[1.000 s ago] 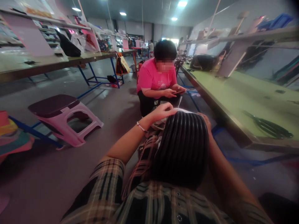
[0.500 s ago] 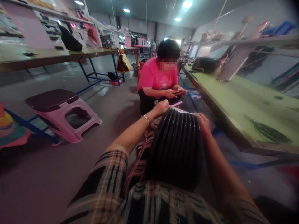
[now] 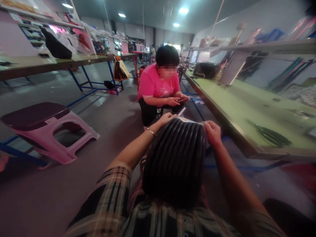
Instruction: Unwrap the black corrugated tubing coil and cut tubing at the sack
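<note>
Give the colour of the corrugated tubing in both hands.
The corrugated tubing is black, in parallel ribbed rows; it shows best in the head view.

Black ribbed tubing [image 3: 175,161] hangs at 6 o'clock over a black-and-cream plaid shirt [image 3: 108,194]. A bright pink T-shirt [image 3: 156,82] sits at 12 o'clock, a pink stool [image 3: 41,141] with a maroon seat [image 3: 32,115] at 9 o'clock, and a pale green surface [image 3: 247,112] on blue legs [image 3: 198,107] at 3 o'clock.

There were 2 hands, L hand [image 3: 167,119] & R hand [image 3: 213,133], w/ 1 bracelet [image 3: 150,132]. Also 1 bundle of black corrugated tubing [image 3: 175,161], 1 pink plastic stool [image 3: 49,128], 1 co-worker [image 3: 158,84], 1 phone [image 3: 183,99], 2 workbenches, L bench [image 3: 54,64] & R bench [image 3: 247,108].
</note>
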{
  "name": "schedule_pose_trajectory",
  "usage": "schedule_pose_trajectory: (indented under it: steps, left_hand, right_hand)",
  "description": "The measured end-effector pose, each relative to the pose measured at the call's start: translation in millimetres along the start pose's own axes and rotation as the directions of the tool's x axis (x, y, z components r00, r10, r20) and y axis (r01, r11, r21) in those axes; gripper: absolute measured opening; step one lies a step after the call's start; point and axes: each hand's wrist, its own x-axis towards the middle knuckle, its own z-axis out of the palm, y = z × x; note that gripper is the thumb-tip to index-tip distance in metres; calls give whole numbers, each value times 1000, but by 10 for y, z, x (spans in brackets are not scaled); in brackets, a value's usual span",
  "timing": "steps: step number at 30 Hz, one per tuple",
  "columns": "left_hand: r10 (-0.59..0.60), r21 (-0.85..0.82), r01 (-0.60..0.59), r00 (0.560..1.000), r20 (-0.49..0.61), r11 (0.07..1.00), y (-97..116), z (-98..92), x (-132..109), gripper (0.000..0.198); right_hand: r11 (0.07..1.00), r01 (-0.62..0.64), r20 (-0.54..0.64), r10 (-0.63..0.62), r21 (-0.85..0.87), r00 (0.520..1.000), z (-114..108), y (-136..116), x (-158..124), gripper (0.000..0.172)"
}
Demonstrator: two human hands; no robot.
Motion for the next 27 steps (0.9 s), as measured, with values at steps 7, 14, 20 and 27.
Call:
schedule_pose_trajectory:
  steps: [7, 14, 20, 27]
  left_hand:
    - [16, -160, 26, 966, 257, 987, 83, -174, -1100, 76]
    - [-52, -305, 189, 912, 406, 933, 492, -536, -1187, 49]
    - [30, -168, 102, 769, 638, 980, 833, -675, -1362, 69]
    - [90, -69, -58, 614, 784, 996, 514, -203, -1647, 99]
  right_hand:
    - [993, 104, -163, -112, -54, 980, -4, -173, -204, 23]
    - [901, 324, -307, -408, -289, 860, 51, -681, -665, 30]
    - [764, 532, -248, -631, -366, 735, -141, -420, -1387, 16]
    - [908, 318, -489, -416, -273, 767, -465, -199, -1797, 28]
